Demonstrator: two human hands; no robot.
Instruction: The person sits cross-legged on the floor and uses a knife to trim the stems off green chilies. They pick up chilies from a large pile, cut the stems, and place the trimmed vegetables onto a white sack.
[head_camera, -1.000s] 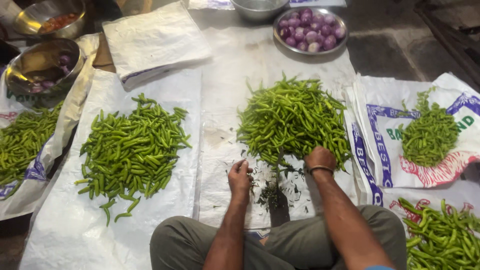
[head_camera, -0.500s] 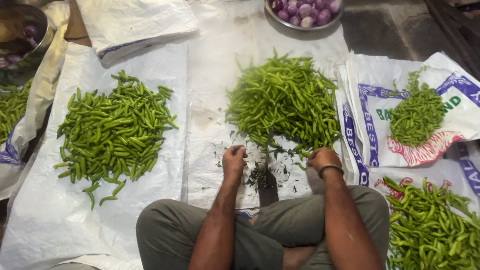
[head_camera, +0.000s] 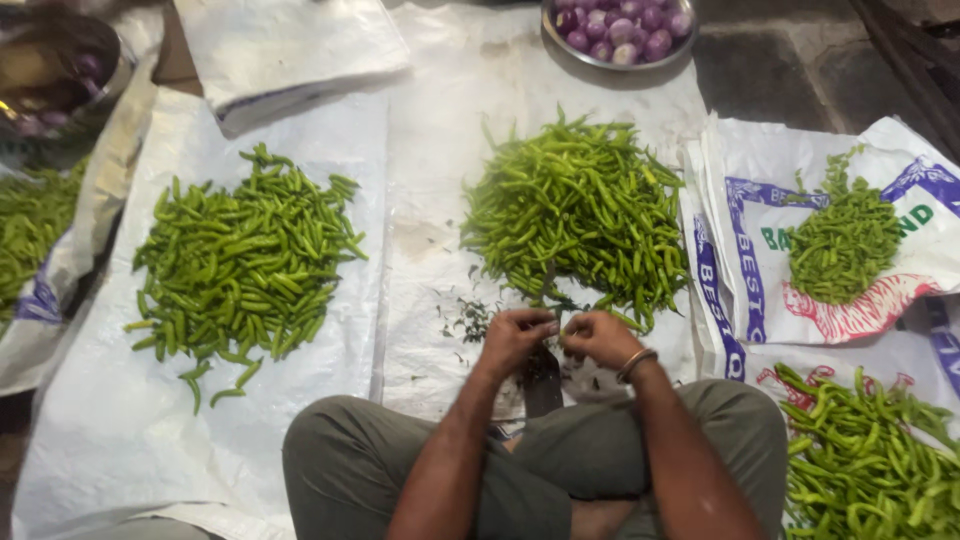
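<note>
Head view: left hand (head_camera: 515, 335) and right hand (head_camera: 598, 338) brought together above an upright dark blade (head_camera: 543, 378), fingers pinched on a green chilli (head_camera: 556, 326) at the near edge of the middle chilli heap (head_camera: 580, 210). Sorted chilli pile (head_camera: 245, 262) off left on white sacking (head_camera: 100, 420), small stem heap (head_camera: 845, 238) off right, keeping each kind apart within reach.

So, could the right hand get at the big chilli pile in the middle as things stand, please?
Probably yes. The right hand sits at the pile's near edge, beside the left hand, with only bare sacking around and nothing in between.
</note>
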